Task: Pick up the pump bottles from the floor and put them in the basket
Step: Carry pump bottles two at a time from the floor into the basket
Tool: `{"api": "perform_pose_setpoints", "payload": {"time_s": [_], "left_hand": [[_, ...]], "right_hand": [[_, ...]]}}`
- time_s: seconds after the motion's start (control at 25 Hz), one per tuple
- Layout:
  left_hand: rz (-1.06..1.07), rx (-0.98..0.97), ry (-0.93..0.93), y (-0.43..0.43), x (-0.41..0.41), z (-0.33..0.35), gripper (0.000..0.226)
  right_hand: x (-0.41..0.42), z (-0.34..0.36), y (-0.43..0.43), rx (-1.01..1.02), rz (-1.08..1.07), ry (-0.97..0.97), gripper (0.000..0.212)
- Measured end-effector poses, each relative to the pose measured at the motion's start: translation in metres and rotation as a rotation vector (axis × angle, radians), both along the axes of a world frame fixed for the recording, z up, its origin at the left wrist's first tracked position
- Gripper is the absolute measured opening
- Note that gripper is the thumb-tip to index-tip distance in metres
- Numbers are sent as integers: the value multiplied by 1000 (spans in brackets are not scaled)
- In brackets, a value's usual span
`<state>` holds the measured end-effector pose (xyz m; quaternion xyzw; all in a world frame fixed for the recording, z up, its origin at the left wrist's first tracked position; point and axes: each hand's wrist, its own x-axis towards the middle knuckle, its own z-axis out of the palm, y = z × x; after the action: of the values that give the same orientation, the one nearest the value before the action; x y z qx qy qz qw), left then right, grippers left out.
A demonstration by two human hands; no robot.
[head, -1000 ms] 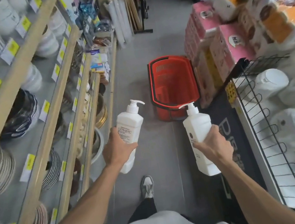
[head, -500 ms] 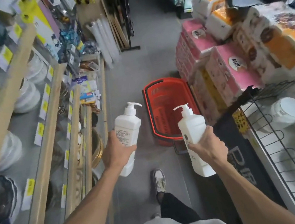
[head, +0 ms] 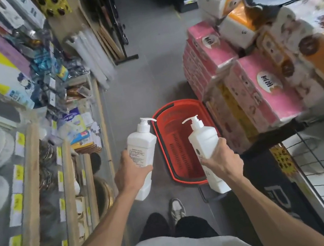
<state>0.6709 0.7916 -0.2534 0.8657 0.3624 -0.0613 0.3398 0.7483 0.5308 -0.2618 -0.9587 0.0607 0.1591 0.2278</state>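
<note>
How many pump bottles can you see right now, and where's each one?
2. One pump bottle is gripped in the left hand, left of the red basket. The other bottle is in the right hand, over the basket. None visible on the floor or inside the basket.

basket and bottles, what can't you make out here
Head view only:
- Basket: its near right corner is behind the right bottle and right hand.
- Left bottle: label print too small to read; the left hand covers its middle.
- Shelf tags: blurred.
</note>
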Motion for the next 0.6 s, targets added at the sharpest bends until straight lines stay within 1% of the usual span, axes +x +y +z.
{"api": "perform_pose_setpoints", "payload": {"time_s": [0.24, 0.44, 0.52, 0.6], "left_hand": [[-22, -49, 40, 15, 92, -23, 66], [-53, -201, 71, 13, 176, -81, 66], [-53, -248, 93, 6, 202, -107, 64], [-40, -320, 105, -5, 223, -131, 61]], "right_hand": [[67, -19, 31, -32, -73, 27, 72], [130, -66, 54, -60, -162, 49, 71], [151, -90, 60, -64, -197, 64, 74], [167, -110, 64, -60, -218, 72, 72]]}}
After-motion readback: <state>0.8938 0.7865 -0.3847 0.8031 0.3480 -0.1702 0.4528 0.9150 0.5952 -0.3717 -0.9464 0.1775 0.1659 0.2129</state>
